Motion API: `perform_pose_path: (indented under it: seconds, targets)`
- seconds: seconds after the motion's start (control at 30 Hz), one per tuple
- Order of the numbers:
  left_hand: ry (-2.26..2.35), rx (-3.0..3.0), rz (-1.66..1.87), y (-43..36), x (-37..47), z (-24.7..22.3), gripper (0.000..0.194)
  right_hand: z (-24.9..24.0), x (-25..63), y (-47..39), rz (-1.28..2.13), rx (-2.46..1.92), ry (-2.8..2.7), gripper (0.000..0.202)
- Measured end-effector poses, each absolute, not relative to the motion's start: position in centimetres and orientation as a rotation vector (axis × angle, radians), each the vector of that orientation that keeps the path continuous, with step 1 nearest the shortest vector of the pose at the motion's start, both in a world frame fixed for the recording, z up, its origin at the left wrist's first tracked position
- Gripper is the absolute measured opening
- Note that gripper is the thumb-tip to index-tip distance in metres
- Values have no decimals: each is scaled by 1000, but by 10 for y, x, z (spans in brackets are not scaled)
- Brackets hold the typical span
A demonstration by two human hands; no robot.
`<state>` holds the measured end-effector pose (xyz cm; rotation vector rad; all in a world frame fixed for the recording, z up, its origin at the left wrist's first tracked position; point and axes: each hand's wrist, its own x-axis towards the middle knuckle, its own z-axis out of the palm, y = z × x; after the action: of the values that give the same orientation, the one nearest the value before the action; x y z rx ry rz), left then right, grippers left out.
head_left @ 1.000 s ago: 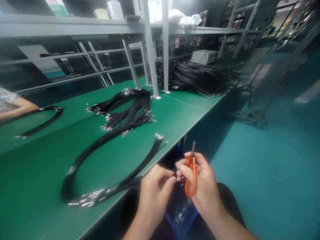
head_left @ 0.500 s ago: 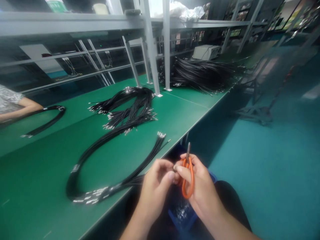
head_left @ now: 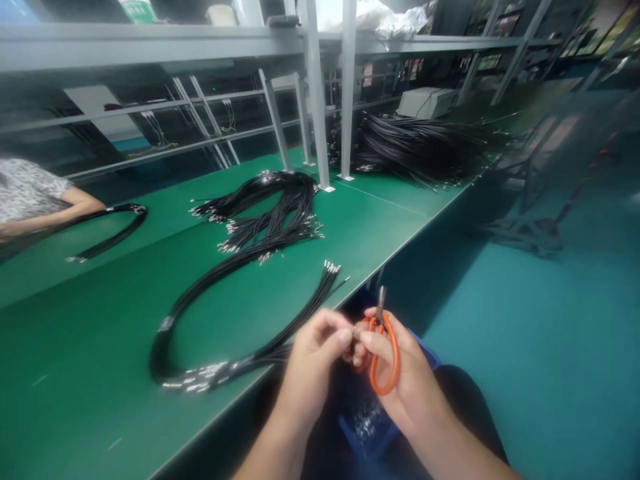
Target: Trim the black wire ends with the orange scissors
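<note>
In front of me, just past the table's edge, my left hand pinches a tiny piece between thumb and index finger; what it is cannot be made out. My right hand holds orange-handled scissors against its palm, their short blades pointing up and away. Its thumb and fingertips meet the left fingertips at the same tiny piece. A bundle of black cables curves over the green table, bound with white bands; one end passes behind my left hand. Its other branch ends in bare-looking silvery tips.
More black cables lie farther back on the table, with a larger heap beyond the shelf posts. A co-worker's arm rests by another cable loop at left. Below my hands is a blue bin with small shiny bits.
The whole scene has shifted slightly right in view as my head turned. My hands remain together, with the tiny piece now showing a little more between the fingertips.
</note>
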<state>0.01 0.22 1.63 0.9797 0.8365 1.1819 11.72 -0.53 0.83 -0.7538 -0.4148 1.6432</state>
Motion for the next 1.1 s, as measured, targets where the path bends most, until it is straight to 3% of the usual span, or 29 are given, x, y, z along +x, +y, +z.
perform_pose_path:
  seconds: [0.33, 0.4, 0.6, 0.77, 0.93, 1.1]
  targets:
    - [897, 1109, 1197, 5, -1, 11, 8, 8, 116, 0, 1682, -690, -334, 24]
    - [1106, 1322, 1274, 4, -6, 12, 4, 9, 116, 1, 1695, -690, -297, 24]
    - [1485, 2067, 1435, 1, -7, 19, 18, 13, 113, 1, 1707, -679, -274, 25]
    - [1587, 1962, 1398, 4, -12, 19, 13, 16, 111, 2, 1679, -660, -282, 23]
    - [1243, 1593, 1020, 3, -19, 19, 13, 17, 111, 5, 1655, -644, -306, 21]
    - [1192, 1417, 1062, 2, -14, 16, 4, 16, 109, 4, 1642, -667, -304, 22]
